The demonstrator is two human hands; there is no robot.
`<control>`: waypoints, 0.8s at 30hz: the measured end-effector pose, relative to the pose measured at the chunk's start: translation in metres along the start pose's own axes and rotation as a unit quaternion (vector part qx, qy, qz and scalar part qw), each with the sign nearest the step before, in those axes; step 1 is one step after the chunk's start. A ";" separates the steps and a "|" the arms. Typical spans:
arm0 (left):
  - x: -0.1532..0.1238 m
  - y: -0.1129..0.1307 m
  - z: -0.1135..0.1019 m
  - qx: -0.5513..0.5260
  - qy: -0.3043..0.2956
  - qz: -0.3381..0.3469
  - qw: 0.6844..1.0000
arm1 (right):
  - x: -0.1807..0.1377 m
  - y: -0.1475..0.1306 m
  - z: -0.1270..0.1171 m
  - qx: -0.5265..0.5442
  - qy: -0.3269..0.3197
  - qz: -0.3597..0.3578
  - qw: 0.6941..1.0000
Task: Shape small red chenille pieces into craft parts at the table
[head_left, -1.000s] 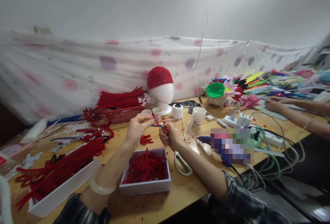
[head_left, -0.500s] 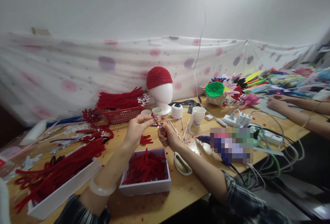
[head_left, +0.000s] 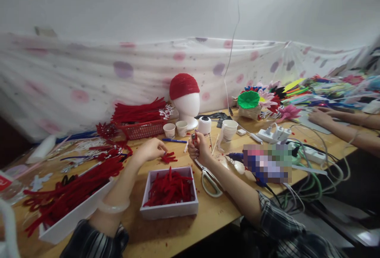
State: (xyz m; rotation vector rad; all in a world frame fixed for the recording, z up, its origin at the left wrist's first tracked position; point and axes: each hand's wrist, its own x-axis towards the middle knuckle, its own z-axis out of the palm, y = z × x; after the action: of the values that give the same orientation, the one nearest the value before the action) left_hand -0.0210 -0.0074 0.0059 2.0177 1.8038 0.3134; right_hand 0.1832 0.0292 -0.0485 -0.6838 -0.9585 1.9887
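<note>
I see a red lighter [head_left: 194, 139] upright in the right hand [head_left: 202, 149], whose fingers are closed around it. The left hand [head_left: 151, 150] is at some red strips [head_left: 170, 158] on the table [head_left: 208, 212]; its fingers are bent, close together, and I cannot tell if they grip one. Nearer to the person stands a white box [head_left: 169, 211] with red pieces [head_left: 169, 190] inside, and scissors [head_left: 204, 169] lie just beside it, on the right.

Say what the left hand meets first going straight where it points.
The left hand would likely meet the small pile of short, fuzzy red strips; depth is unclear, it may be touching.
</note>
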 end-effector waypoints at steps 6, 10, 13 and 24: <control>0.031 -0.021 0.039 0.023 0.086 -0.056 0.994 | 0.001 0.001 0.001 -0.013 0.014 0.013 1.000; 0.035 -0.027 0.042 -0.035 0.103 -0.033 0.994 | 0.003 0.003 -0.001 -0.023 0.005 0.013 1.000; 0.036 -0.029 0.035 -0.091 0.130 -0.015 0.987 | 0.004 0.004 -0.003 -0.029 -0.004 0.014 0.999; 0.013 -0.004 -0.005 -0.342 0.231 0.095 0.906 | 0.001 0.007 0.002 -0.081 0.005 0.016 0.997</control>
State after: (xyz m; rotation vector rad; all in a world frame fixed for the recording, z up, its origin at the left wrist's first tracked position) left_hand -0.0246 0.0067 0.0074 1.6703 1.4182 1.3728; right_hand 0.1778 0.0267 -0.0528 -0.8017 -1.1193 1.9486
